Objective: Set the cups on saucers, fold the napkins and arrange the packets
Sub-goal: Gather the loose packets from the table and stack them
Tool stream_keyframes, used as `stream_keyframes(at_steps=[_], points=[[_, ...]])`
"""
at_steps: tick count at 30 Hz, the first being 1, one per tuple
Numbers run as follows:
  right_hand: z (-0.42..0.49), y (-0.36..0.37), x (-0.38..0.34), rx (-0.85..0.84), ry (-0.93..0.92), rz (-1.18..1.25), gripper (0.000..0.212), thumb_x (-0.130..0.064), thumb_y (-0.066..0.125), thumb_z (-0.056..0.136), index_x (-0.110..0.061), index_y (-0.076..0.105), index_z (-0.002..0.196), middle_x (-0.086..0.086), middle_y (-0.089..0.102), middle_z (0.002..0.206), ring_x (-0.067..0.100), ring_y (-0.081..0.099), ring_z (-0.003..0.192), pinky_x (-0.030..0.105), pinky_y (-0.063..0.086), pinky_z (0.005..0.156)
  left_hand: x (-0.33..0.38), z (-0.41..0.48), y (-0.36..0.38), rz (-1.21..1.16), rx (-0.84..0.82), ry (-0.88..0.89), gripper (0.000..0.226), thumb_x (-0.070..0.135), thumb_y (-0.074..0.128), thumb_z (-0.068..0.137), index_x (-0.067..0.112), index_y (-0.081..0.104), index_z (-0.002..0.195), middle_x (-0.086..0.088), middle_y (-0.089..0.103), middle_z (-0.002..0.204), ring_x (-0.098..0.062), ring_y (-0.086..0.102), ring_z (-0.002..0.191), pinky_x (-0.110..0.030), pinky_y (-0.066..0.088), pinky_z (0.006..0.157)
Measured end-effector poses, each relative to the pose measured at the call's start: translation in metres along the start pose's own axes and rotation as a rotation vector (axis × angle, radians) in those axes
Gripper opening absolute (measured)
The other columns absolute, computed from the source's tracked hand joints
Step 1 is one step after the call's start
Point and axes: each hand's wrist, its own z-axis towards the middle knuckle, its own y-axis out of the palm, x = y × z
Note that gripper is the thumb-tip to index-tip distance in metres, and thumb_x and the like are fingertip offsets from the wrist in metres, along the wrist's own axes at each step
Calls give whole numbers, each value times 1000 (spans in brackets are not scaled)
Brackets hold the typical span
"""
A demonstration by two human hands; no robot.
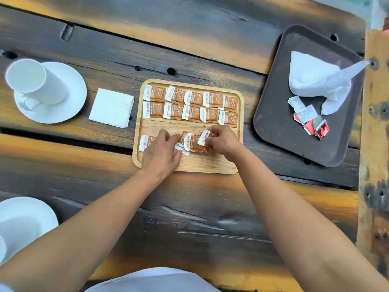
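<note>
Two hands over wooden tray (200,165): right hand (223,142) pinches a tilted packet (205,137); left hand (160,154) pinches a flat packet (182,148).

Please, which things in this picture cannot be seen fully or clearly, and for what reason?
Head view:
Loose brown-and-white paper packets on the pale wooden tray: left hand and right hand cover part of the heap.
Left hand's grip: hidden beneath the hand itself.
Round white saucer, lower left: cut off by the frame edge.
Crumpled red-and-white packets on the dark plastic tray: print too small.
</note>
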Motion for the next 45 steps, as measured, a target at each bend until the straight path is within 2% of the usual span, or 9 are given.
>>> stream_keyframes(at_steps=[6, 11, 19, 24, 27, 30, 36, 41, 45], points=[[1, -13, 7, -1, 2, 74, 24, 3, 58, 94, -18, 65, 83, 1, 68, 84, 13, 64, 65, 25, 51, 53, 17, 7, 6, 75, -40, -15, 73, 61, 66, 79, 28, 42, 139, -3, 47, 119, -20, 59, 89, -39, 53, 78], [2, -24, 10, 36, 0, 102, 26, 3, 58, 93, -19, 64, 81, -2, 67, 82, 13, 67, 66, 23, 54, 53, 15, 5, 3, 58, -23, -4, 56, 34, 65, 85, 30, 45, 137, -3, 46, 115, -16, 52, 80, -37, 53, 72], [0, -5, 10, 84, 31, 159, 24, 1, 57, 95, -17, 62, 81, 1, 68, 83, 14, 67, 65, 25, 57, 54, 4, 4, -5, 111, -49, -26, 66, -1, 59, 82, 34, 48, 138, -3, 46, 128, -26, 57, 102, -37, 49, 71], [-4, 1, 12, 129, 60, 192, 15, 1, 59, 94, -12, 63, 88, 8, 69, 95, 24, 73, 75, 35, 63, 65, 10, 2, -5, 131, -20, 4, 55, 6, 61, 82, 26, 52, 132, -5, 49, 126, -26, 53, 107, -36, 48, 69], [-9, -3, 13, 145, 66, 182, 15, 2, 58, 92, -11, 62, 86, 13, 70, 96, 28, 75, 75, 36, 63, 63, 20, 2, -3, 64, 65, 7, 42, 34, 56, 88, 19, 54, 128, -7, 51, 121, -25, 53, 106, -39, 50, 72], [-11, -13, 21, 207, -20, -63, 11, -6, 64, 87, -13, 70, 91, 10, 73, 96, 27, 72, 86, 39, 61, 76, 32, 5, 6, 130, -6, 117, 61, 57, 65, 80, 23, 51, 129, -4, 49, 123, -22, 50, 109, -43, 53, 76], [-10, -30, 33, 137, -87, -312, 28, -25, 81, 78, -22, 72, 104, -1, 65, 93, 18, 60, 95, 27, 46, 80, 42, 8, 11, 161, -57, 142, 53, 50, 75, 75, 22, 58, 117, -2, 50, 118, -22, 49, 109, -39, 51, 67], [-6, -23, 33, 112, -213, -425, 34, -19, 79, 81, -19, 73, 114, 6, 73, 111, 18, 65, 104, 21, 43, 85, 40, 9, 10, 113, -65, 141, 52, 48, 74, 77, 20, 55, 117, -3, 49, 118, -21, 48, 109, -38, 52, 71], [-7, -19, 36, 135, -299, -527, 42, -18, 79, 80, -23, 71, 121, 2, 58, 113, 20, 52, 107, 30, 43, 94, 39, 10, 7, 91, -44, 148, 48, 45, 71, 80, 18, 54, 117, -4, 50, 118, -21, 48, 108, -37, 52, 78]])
